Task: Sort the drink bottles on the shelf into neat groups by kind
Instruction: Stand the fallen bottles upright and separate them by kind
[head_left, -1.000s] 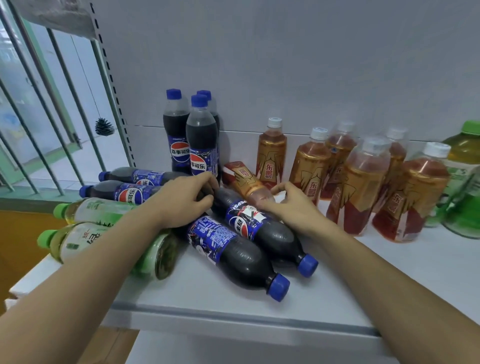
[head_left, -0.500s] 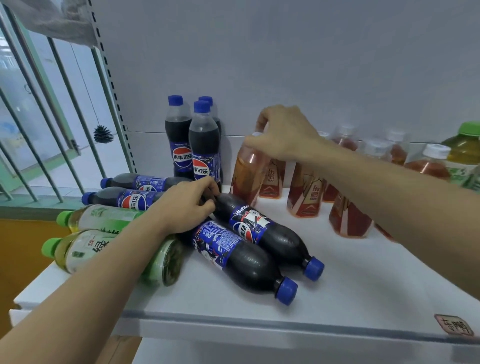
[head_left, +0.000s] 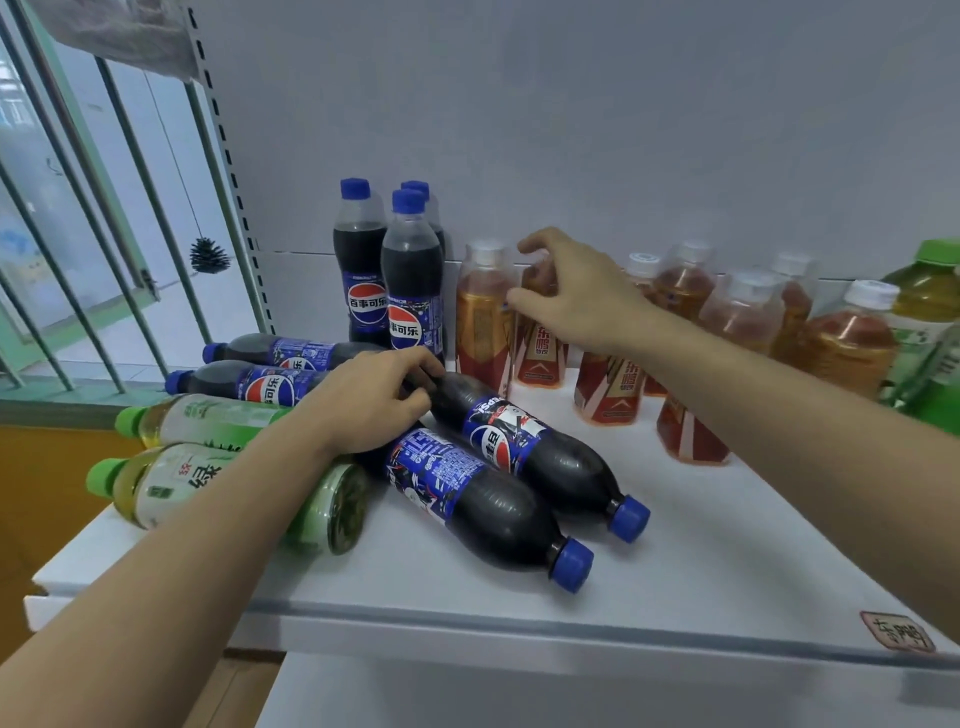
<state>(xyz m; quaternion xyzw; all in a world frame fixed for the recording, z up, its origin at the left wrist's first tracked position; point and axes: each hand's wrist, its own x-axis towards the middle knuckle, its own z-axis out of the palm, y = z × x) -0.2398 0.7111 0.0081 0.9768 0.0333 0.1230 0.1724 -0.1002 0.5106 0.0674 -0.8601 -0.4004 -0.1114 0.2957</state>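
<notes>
1. The white shelf (head_left: 727, 561) is seen from above, backed by a grey wall.
2. Three Pepsi bottles (head_left: 410, 280) stand upright at the back; two more lie on their sides at the left, and two lie in front with caps pointing toward the shelf edge.
3. The left hand (head_left: 363, 400) is laid over the base of the rear lying Pepsi bottle (head_left: 524, 447), fingers curled onto it.
4. The right hand (head_left: 576, 296) is held with fingers spread apart, just beside an upright amber energy-drink bottle (head_left: 480, 317).
5. Further amber bottles (head_left: 737, 322) stand to the right.
6. Two green tea bottles (head_left: 176, 483) lie at the left edge.
</notes>
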